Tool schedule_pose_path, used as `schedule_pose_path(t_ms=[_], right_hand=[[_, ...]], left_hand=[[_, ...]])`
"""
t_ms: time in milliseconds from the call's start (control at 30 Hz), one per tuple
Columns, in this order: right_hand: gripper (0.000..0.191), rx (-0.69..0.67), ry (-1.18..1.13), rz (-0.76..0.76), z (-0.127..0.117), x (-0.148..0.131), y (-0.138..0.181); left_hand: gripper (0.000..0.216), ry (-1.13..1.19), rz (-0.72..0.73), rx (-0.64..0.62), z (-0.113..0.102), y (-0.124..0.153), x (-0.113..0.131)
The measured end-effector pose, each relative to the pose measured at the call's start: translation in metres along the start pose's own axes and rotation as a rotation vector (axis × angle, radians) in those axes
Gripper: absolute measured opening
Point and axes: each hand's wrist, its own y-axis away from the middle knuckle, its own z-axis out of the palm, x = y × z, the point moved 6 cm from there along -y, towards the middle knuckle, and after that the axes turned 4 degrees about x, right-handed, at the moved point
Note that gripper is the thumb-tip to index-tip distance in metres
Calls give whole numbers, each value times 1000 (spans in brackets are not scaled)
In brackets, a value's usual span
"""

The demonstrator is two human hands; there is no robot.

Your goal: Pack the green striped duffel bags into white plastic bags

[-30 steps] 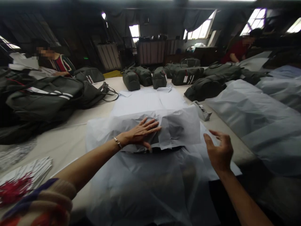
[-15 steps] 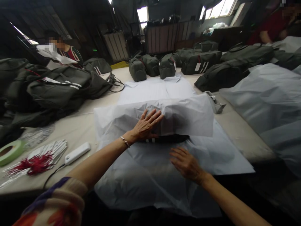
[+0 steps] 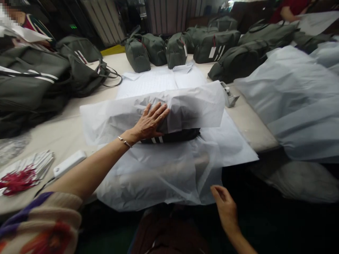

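Observation:
A dark bag (image 3: pixel 180 135) with two white stripes lies in front of me, mostly hidden under a folded-over sheet of white tissue paper (image 3: pixel 201 106). My left hand (image 3: pixel 150 121) rests on top of that paper, fingers spread and palm down over the bag. The near part of the tissue paper (image 3: pixel 159 176) spreads toward me and hangs over the table's front edge. At its front right corner is my right hand (image 3: pixel 225 208), closed in a pinch on the paper's edge; the fingertips are partly hidden.
Dark green bags (image 3: pixel 136 53) stand along the back, with more bags (image 3: pixel 29 74) piled at left. Tags with red strings (image 3: pixel 21 180) and a white corded device (image 3: pixel 69 163) lie at left. A grey dispenser (image 3: pixel 230 95) and a tissue heap (image 3: pixel 296 98) are at right. Two people work farther back.
My right hand has moved from atop the paper down to its front right corner and closed. My left hand stays on the covered bag. The view has tilted down.

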Motion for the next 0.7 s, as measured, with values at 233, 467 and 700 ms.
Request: schedule_pose_path(t_ms=[233,467,700], right_hand=[[78,-148,-674,755,51,115,83],[54,-8,-726,810,79,108,65],[51,-49,-797,809,79,95,53]], left_hand=[[113,-3,-6,-2,1,0,-1],[107,-1,12,36,0,2,0],[108,17,16,43,-1,4,0]])
